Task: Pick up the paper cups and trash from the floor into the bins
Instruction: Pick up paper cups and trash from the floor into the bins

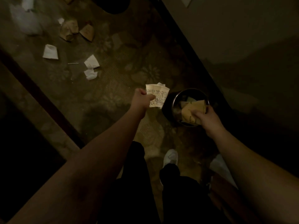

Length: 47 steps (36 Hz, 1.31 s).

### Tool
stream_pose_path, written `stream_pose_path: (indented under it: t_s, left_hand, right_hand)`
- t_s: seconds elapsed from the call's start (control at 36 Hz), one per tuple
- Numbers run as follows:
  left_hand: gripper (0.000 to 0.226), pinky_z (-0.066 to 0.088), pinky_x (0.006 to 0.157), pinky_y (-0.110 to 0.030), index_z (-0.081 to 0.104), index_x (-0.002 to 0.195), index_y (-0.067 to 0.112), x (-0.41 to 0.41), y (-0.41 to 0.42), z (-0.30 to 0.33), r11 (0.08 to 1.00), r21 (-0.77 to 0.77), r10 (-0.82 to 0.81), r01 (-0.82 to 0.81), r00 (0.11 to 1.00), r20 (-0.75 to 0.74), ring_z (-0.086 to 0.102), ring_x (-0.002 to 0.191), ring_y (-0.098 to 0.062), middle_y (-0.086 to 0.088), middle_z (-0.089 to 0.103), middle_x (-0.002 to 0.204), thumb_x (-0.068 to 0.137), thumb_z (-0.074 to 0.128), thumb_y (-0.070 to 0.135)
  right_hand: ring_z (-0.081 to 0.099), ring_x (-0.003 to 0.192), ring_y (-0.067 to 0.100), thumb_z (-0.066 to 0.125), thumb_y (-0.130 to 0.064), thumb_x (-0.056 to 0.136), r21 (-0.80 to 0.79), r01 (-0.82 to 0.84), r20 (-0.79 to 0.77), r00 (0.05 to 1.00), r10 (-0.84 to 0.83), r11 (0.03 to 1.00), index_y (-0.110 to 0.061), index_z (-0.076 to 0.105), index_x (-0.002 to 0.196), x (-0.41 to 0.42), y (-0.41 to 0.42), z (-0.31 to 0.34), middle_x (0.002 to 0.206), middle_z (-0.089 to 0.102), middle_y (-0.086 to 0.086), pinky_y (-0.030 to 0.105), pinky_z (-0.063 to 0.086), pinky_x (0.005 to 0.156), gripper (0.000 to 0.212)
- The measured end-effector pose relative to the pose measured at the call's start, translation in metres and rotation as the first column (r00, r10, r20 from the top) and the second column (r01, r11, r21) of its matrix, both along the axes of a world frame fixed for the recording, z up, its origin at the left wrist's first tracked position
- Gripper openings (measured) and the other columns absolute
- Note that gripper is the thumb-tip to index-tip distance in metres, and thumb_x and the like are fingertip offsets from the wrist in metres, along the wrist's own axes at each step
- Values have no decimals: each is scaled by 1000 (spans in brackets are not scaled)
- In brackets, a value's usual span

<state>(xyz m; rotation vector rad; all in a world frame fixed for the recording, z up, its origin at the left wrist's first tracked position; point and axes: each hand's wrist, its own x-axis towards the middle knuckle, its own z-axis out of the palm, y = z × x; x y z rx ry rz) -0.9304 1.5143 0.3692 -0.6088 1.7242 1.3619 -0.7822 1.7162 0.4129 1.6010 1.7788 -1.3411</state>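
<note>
Left hand (143,98) pinches a printed paper cup (157,97) just beside the bin (174,101) rim. Right hand (204,118) grips brown paper (191,112) over the bin opening.

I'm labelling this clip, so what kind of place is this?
Probably a dim indoor carpeted room or corridor: a floral patterned carpet, a small round dark bin standing on it, and flattened white paper cups littering the floor.

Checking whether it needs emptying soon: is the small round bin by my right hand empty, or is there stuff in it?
Not empty. The bin holds tan paper pieces inside its rim, below the cup in the right hand.
</note>
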Motion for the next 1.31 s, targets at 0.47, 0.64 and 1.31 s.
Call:
stream_pose_path:
  t_s: [0.47,0.64,1.31]
  left_hand:
    - [29,60,80,-49,45,97,16,121,119,-61,964,-156,-230,215,969,-87,65,95,-26,-11,60,108,84,71,13]
    - [42,60,82,-48,44,116,11,114,149,-78,911,-243,-379,334,910,-167,61,103,-30,-12,47,130,85,72,16]
    - [71,50,98,-34,37,149,14,41,46,-33,931,-220,-339,290,911,-236,53,126,-23,-7,42,149,90,67,41]
  right_hand:
    - [55,121,26,70,-27,90,5,-34,-11,999,34,999,-17,41,144,103,86,-63,137,54,6,37,48,90,62]
    - [56,115,24,74,-27,86,42,-80,-58,995,83,996,-18,40,143,91,98,-84,135,54,6,40,51,90,66]
    - [44,136,30,59,-31,97,171,-584,93,811,578,793,-20,33,153,9,63,-38,155,35,7,43,44,106,63]
